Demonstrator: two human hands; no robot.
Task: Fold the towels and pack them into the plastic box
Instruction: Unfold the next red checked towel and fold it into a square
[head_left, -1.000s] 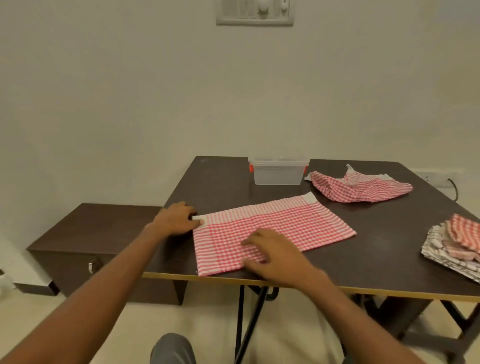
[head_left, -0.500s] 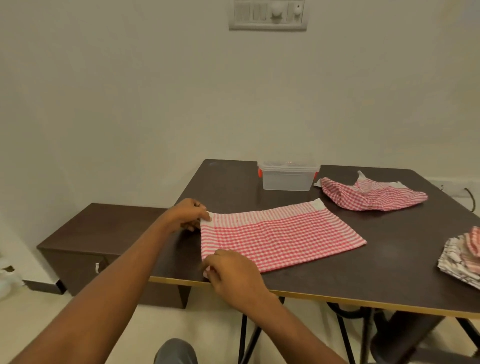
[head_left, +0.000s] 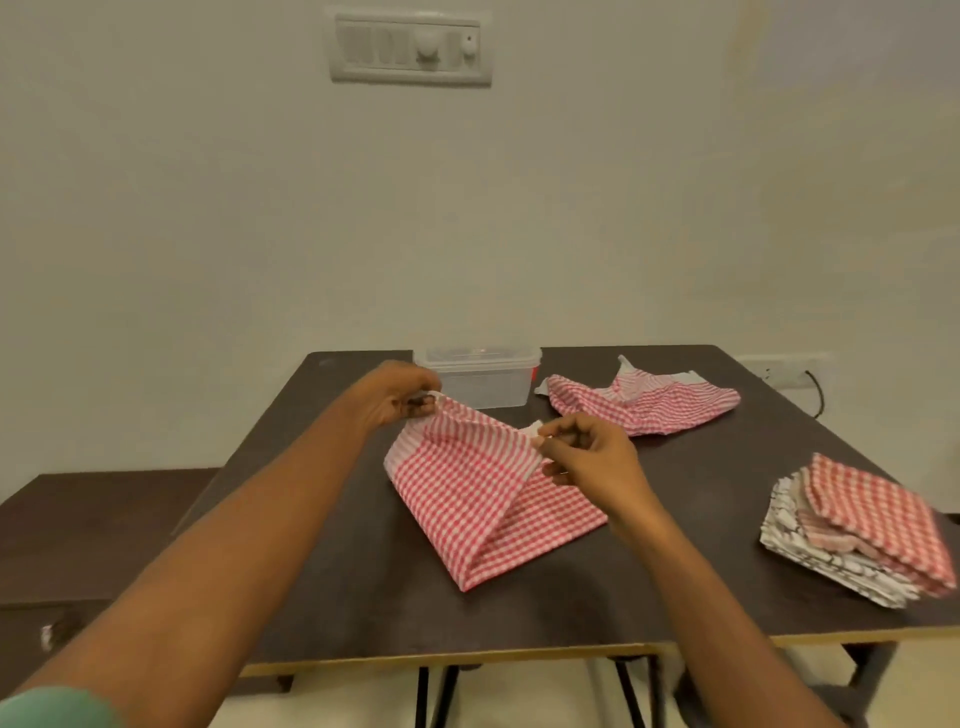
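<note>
A red-and-white checked towel (head_left: 467, 488) is half lifted off the dark table (head_left: 353, 597), its near fold resting on the surface. My left hand (head_left: 397, 395) pinches one raised corner, my right hand (head_left: 587, 457) pinches the other. Behind them, at the table's far edge, stands the clear plastic box (head_left: 483, 376) with a lid and red clips. A second checked towel (head_left: 644, 400) lies crumpled to the box's right.
A stack of folded cloths (head_left: 862, 530), checked on top and patterned below, sits near the table's right edge. A low dark cabinet (head_left: 78, 530) stands left of the table. A switch panel (head_left: 410, 49) and a wall socket (head_left: 784, 371) are on the wall.
The towel lay flat with my hands at its left corners. Both hands have since lifted those corners up and toward the far right, folding the towel over itself. The camera has moved closer.
</note>
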